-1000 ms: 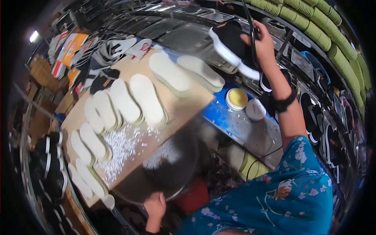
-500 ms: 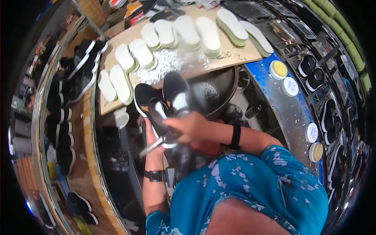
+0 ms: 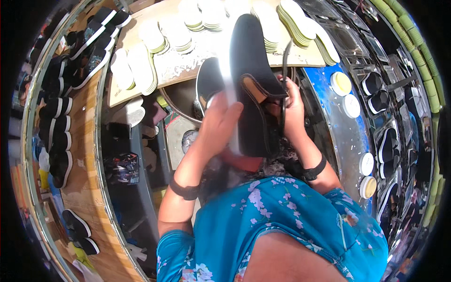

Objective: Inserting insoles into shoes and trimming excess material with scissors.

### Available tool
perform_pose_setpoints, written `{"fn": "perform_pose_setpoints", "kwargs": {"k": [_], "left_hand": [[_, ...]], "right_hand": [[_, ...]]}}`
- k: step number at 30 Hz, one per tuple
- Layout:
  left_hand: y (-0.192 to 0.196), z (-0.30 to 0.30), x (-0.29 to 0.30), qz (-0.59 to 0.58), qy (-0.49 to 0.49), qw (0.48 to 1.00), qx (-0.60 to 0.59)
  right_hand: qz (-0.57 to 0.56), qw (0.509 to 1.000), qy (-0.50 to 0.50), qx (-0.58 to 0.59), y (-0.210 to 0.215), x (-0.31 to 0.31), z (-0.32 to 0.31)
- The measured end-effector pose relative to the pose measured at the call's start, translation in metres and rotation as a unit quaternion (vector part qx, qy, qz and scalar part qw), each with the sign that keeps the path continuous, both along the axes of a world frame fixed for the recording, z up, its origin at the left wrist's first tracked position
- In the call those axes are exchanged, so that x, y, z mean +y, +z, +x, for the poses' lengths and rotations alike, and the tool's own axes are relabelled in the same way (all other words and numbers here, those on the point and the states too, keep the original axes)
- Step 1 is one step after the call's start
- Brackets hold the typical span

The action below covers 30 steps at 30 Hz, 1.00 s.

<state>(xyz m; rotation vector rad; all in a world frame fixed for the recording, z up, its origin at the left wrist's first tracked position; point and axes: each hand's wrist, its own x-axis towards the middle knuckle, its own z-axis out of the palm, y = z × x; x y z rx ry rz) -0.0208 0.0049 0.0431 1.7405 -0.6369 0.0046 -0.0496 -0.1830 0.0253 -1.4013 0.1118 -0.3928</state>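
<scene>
A black slip-on shoe [image 3: 251, 51] with a white sole edge stands tilted in front of me, its tan side insert facing right. My left hand [image 3: 220, 120] is closed around its sole side. Behind it, a second black shoe [image 3: 209, 77] is partly covered by the first shoe and by my left hand. My right hand [image 3: 292, 105] is at the shoe's opening on the right, its fingers curled around a thin, dark, curved strip [image 3: 285, 70]. What this strip belongs to cannot be made out, and some of those fingers are hidden behind the shoe.
Stacks of white insoles [image 3: 143, 68] line a pale board [image 3: 178, 73] ahead, strewn with white bits. Right of me, round tubs [image 3: 341, 83] stand on a blue-edged metal surface [image 3: 345, 141]. Black shoes [image 3: 61, 136] fill shelving on the left; more shoes [image 3: 376, 91] lie at right.
The shoes have come up and closer, with the front one turned. My right hand has moved from the left wrist to the shoe's right side. The silver-bladed tool seen earlier is not visible.
</scene>
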Motion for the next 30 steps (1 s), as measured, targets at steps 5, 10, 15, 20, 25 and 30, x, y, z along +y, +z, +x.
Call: {"fn": "perform_pose_setpoints", "kwargs": {"k": [5, 10, 15, 20, 25, 30], "left_hand": [[-0.020, 0.012, 0.018, 0.211, 0.014, 0.967, 0.140], [-0.017, 0.023, -0.008, 0.311, 0.061, 0.943, 0.099], [-0.034, 0.041, -0.044, 0.492, 0.124, 0.861, 0.031], [-0.060, 0.056, -0.012, 0.410, 0.138, 0.898, -0.074], [-0.020, -0.002, 0.060, -0.056, 0.126, 0.924, 0.356], [-0.001, -0.058, 0.101, -0.271, 0.132, 0.784, 0.543]], "right_hand": [[-0.398, 0.905, -0.105, 0.108, -0.023, -0.030, 0.005], [-0.377, 0.905, 0.012, 0.195, -0.039, -0.023, 0.013], [-0.313, 0.932, 0.084, 0.161, -0.038, -0.016, 0.013], [-0.026, 0.962, 0.107, 0.250, -0.029, -0.055, 0.005], [0.021, 0.955, 0.185, 0.230, -0.026, -0.069, -0.013], [-0.247, 0.939, 0.220, 0.098, -0.028, -0.014, -0.005]]}}
